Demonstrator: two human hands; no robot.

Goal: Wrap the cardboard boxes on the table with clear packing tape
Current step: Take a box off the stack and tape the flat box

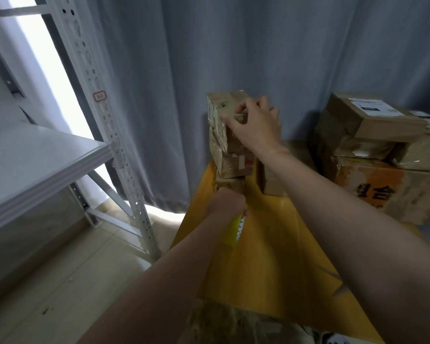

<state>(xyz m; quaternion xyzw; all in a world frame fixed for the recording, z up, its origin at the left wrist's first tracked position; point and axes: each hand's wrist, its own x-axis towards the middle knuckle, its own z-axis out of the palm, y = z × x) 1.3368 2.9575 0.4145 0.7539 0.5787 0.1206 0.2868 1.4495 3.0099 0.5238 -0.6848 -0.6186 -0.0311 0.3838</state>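
Shelf rack (47, 157): one, white metal, at the far left – a flat shelf board on punched uprights.
Curtain (209, 45): grey, hanging behind everything.
Left hand (230, 203): clenched round the tape dispenser (233, 232), knuckles up against the foot of the stack of small boxes (231, 150).
Tape dispenser: one, yellow, with a row of white teeth showing below the hand; the tape itself cannot be made out.
Worktop (271, 256): yellow, carrying both groups of boxes.
Stack of small boxes: stands upright at the far edge of the worktop, glossy with tape; about four boxes, though the seams are too blurred for a sure count.
Top box (221, 105): crowns the stack, slightly askew.
Right hand (256, 122): laid over the top box, its fingers (245, 106) bent down and gripping the upper edge.
Low box (271, 186): one, just right of the stack, partly hidden by the right forearm.
Pile of larger boxes (382, 192): at the right, well apart from the stack – at least four, the upper ones bearing white labels, the lowest printed in orange and black.
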